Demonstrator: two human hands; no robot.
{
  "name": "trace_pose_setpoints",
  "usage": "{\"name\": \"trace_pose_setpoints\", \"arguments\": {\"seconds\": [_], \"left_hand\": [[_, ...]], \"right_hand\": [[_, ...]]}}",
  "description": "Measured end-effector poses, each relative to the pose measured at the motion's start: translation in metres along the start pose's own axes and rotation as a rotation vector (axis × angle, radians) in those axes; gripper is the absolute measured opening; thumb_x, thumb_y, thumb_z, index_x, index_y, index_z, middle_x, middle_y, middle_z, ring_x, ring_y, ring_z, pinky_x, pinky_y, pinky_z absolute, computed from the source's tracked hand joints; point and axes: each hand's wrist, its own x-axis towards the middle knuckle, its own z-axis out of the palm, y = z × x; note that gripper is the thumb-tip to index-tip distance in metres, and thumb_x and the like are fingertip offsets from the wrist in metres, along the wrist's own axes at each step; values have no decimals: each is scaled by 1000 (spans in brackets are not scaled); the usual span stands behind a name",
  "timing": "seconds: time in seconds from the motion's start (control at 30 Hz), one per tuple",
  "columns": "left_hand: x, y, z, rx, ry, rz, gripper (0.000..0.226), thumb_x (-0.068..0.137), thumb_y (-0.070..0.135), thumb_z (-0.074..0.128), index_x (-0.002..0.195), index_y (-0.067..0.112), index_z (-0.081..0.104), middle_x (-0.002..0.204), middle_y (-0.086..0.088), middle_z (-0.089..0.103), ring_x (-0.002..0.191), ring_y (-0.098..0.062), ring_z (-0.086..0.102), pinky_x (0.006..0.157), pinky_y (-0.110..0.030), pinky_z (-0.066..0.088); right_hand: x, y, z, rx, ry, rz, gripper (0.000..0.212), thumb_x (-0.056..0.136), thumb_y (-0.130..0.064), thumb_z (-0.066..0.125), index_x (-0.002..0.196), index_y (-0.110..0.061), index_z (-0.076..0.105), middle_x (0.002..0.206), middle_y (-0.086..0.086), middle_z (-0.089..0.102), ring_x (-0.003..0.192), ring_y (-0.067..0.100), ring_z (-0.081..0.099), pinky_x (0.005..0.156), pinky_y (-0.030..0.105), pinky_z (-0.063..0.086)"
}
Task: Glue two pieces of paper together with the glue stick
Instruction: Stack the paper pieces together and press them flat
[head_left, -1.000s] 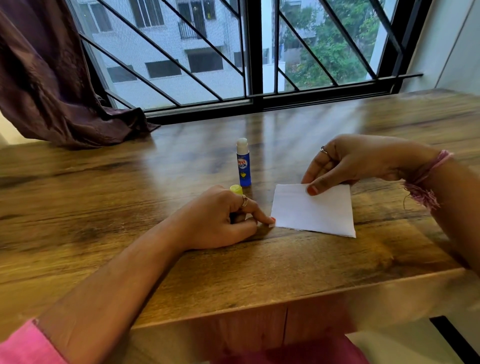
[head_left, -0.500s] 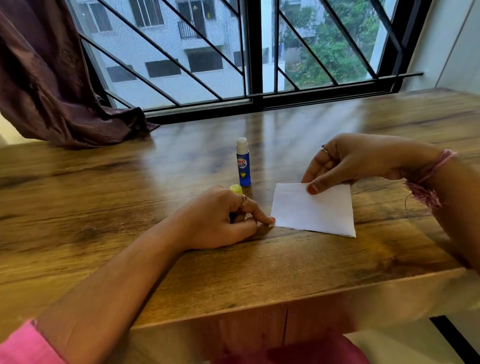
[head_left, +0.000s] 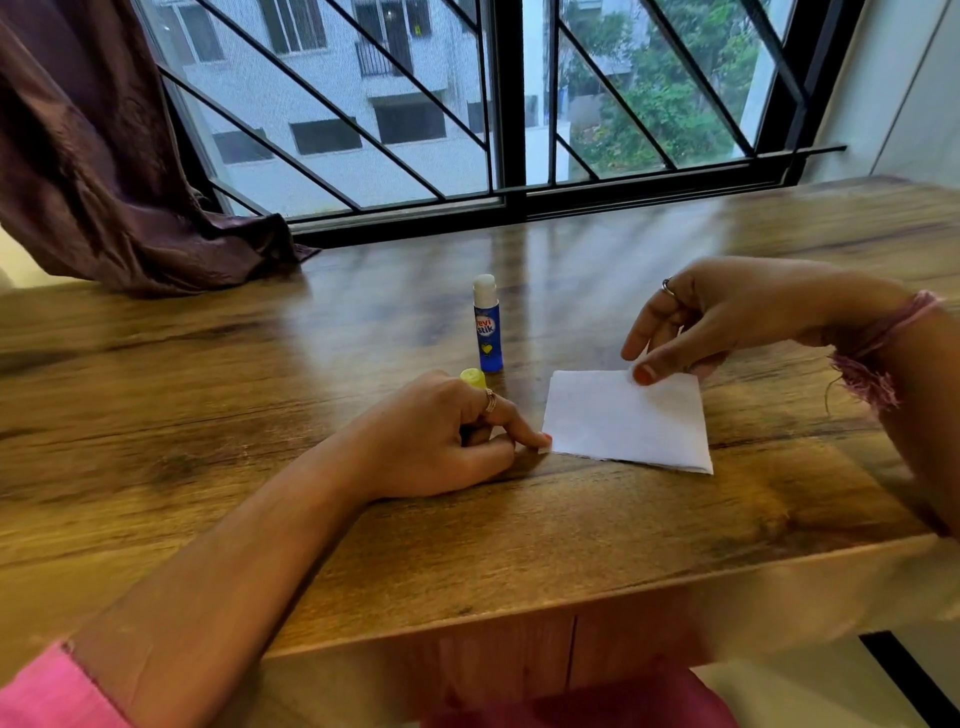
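A white square of paper (head_left: 626, 423) lies flat on the wooden table (head_left: 260, 364); its near edge hints at two stacked layers, but I cannot tell. My left hand (head_left: 436, 441) rests curled on the table, its index fingertip pinning the paper's left corner. My right hand (head_left: 727, 317) hovers over the far edge, thumb on top and fingers behind it, pinching that edge. The blue glue stick (head_left: 487, 327) stands upright and uncapped just beyond the paper's left side. Its yellow cap (head_left: 472, 377) peeks out behind my left knuckles.
A dark purple curtain (head_left: 104, 171) drapes onto the table's far left. A barred window (head_left: 498, 104) runs along the back edge. The table's front edge (head_left: 571, 587) lies close below the paper.
My right hand has lifted a little and spread its fingers, with the thumb still on the paper's far edge. Left hand, paper and glue stick have stayed put.
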Motion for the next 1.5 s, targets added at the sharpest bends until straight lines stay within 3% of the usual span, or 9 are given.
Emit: {"name": "trace_pose_setpoints", "arguments": {"seconds": [0.17,0.47,0.57,0.67,0.8,1.03,1.17,1.37,1.5], "left_hand": [[0,0,0,-9,4,5,25,86,30,57,106,30,72,55,26,56,44,-1,46,48,-10,33],[0,0,0,-32,2,-8,26,85,33,55,105,31,72,54,22,57,44,-1,46,48,-10,33],[0,0,0,-29,-7,-16,24,87,29,57,105,32,72,52,19,56,45,-1,47,48,-11,34],[0,0,-1,-30,-1,-14,22,87,27,59,105,32,72,52,16,57,46,-1,48,49,-12,35],[-1,1,-1,-30,-7,-2,22,89,25,59,106,28,72,54,12,56,46,-2,49,49,-11,36],[-1,0,-1,-25,5,-8,21,88,24,60,104,30,72,52,18,56,47,0,49,49,-11,36],[-1,2,-1,22,21,21,21,89,21,61,105,28,72,50,8,54,45,-3,48,49,-11,36],[-1,4,-1,120,9,47,25,90,21,57,108,30,71,50,3,54,46,-5,48,51,-12,34],[-1,7,-1,151,-6,57,26,90,21,56,110,30,70,47,13,46,48,-1,50,50,-12,32]], "right_hand": [[-4,4,-8,-6,5,-34,53,47,-44,80,92,-16,73,80,5,77,74,14,73,59,20,57],[-5,-1,2,-40,10,-267,29,70,-36,69,96,-23,72,77,1,74,73,15,72,65,22,58],[-5,-7,12,-196,11,-364,23,82,-27,66,105,-25,69,74,-8,70,72,9,67,71,20,55],[-5,-12,24,-401,40,-475,25,91,-24,58,112,-33,67,88,-7,68,78,8,64,71,22,52],[-10,-10,40,-522,66,-606,27,94,-17,54,115,-29,68,84,-8,54,69,7,55,67,19,47],[-25,0,56,-584,77,-663,38,93,-7,49,117,-29,67,82,-10,46,73,6,46,70,12,34],[-25,-2,56,-628,74,-661,38,93,-7,50,117,-32,67,81,-8,47,74,11,47,74,15,33],[-26,-1,56,-705,95,-670,40,92,-13,47,117,-38,65,80,-16,39,73,-5,39,78,11,28],[-33,0,56,-769,108,-653,42,91,-14,50,119,-42,63,80,-14,39,74,-10,37,76,14,28]]}}
